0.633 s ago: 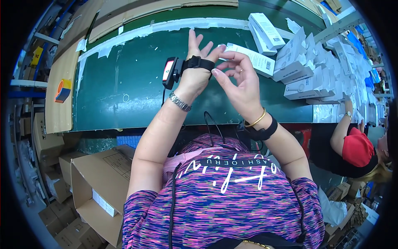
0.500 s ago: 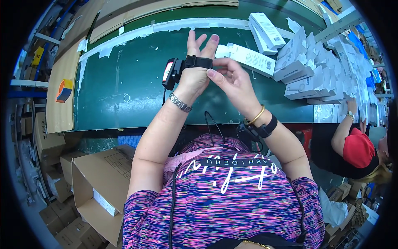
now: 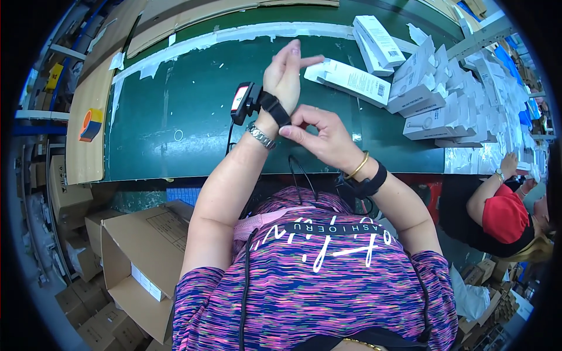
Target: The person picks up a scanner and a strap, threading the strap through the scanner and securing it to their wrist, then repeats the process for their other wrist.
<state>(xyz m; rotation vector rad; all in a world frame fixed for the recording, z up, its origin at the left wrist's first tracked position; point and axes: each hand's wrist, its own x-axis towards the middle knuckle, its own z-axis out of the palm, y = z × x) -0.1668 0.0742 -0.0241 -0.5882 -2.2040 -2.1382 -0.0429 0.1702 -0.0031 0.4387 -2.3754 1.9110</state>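
Black strap [image 3: 274, 109]: around the left wrist, on the hand side of the metal watch [image 3: 261, 136], its lower right end at the fingertips of the right hand [image 3: 326, 137].
Strap risk: it could slip loose if the pinch weakens, since only fingertips seem to bear on it.
Small device [image 3: 239, 100]: at the wrist's outer side; an uneven pull on the strap might tilt it.
Watch risk: strap and links lie close, so sliding toward the elbow could make them catch.
Dark cable [image 3: 230, 137]: hangs below the device; a sharp arm turn might tug it.
Right hand: thumb and forefinger pinch the strap's end, reaching in from the right.
Left hand [image 3: 285, 79]: holds nothing, fingers stretched away from the body, one digit pointing right toward a white box [image 3: 349, 81].
Forearms: raised, converging over the green counter [image 3: 158, 134].
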